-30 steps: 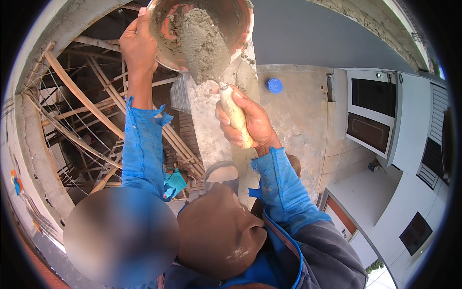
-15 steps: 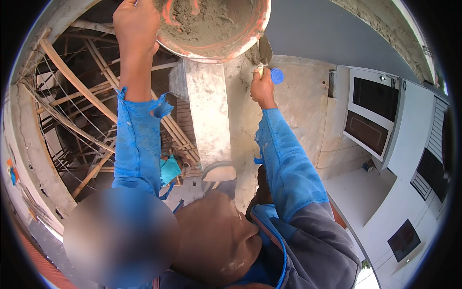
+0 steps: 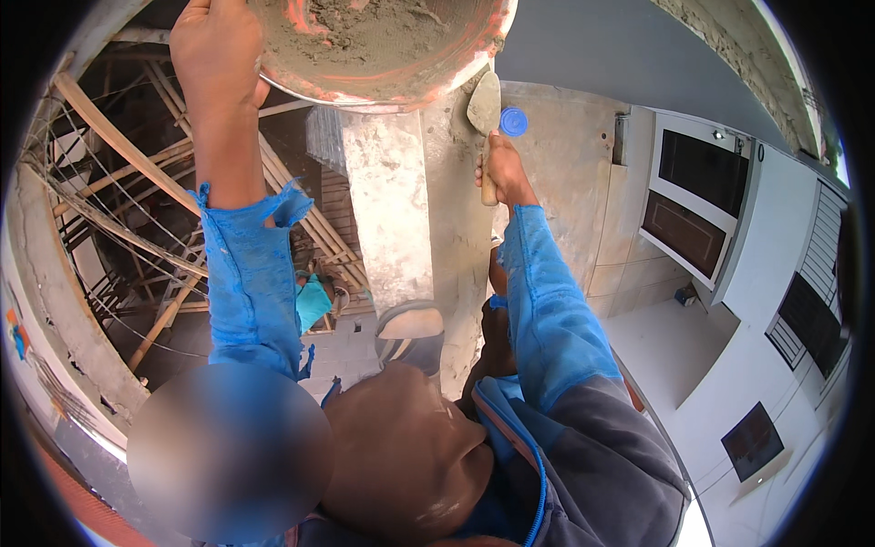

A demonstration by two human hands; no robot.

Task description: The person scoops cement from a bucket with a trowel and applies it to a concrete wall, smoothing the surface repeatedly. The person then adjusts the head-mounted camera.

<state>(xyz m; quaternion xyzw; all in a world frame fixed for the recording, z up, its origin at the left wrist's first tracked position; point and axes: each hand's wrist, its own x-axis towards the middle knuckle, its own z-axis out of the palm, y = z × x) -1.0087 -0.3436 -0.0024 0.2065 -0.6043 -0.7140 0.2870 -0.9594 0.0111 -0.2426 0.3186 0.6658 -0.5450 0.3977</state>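
At the top, my left hand is closed on the left rim of a round bucket, whose inside is smeared orange and grey. Wet grey mortar lies in it. My right hand grips the wooden handle of a pointed trowel. The trowel's blade, coated in grey, is just below the bucket's right edge, over a narrow cement surface. Beside the blade is a round blue lid-like thing. My left fingertips are partly hidden or out of frame.
A pale concrete ledge runs down the middle, with a shoe or sandal at its near end. Bamboo poles and wires fill the left, with a turquoise item far below. A white-framed door or window is at right.
The trowel has turned so its blade face and handle show; the mortar clump seen on it earlier no longer shows. My left hand and the bucket have shifted slightly left in the view.
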